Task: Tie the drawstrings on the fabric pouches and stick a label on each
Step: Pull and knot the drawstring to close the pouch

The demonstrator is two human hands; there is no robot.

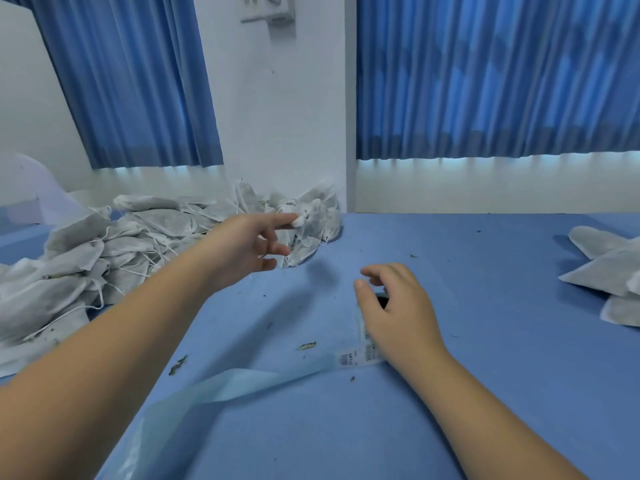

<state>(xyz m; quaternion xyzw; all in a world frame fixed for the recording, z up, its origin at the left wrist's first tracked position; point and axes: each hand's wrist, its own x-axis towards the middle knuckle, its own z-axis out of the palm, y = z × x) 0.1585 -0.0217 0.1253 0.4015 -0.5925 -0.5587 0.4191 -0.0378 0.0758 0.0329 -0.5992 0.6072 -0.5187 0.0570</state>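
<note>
**A:** Where are the hands?

**B:** The left hand (242, 247) is stretched to the far side of the blue surface (485, 341). Its fingers are spread and mostly straight, and the index tip touches the gathered neck of one pouch (313, 220) at the right end of the big heap of pouches (104, 258). The thumb is hidden, so I cannot tell whether it pinches the neck or only touches it.

**A:** And the right?

**B:** The right hand (398, 313) is curved over the label roll (382, 301), near the middle of the surface. Whether it grips the roll or just rests there, I cannot tell. Printed labels (360, 356) run out beside the wrist, and the bare liner (221, 386) trails off toward the near left edge.

**A:** What could go wrong?

**B:** The cords in that heap lie loose across one another, so lifting this pouch by its neck may drag its neighbours along. A touch with no real pinch could also let it slip back. The liner lies under the path of the left forearm (an easy thing to snag), and a tug there would pull the roll askew. Dried leaf bits (306, 346) are scattered about, and one caught under a label would probably spoil its stick.

**A:** The pouches at the right?

**B:** A smaller group (602, 268), well apart from both hands.
</note>
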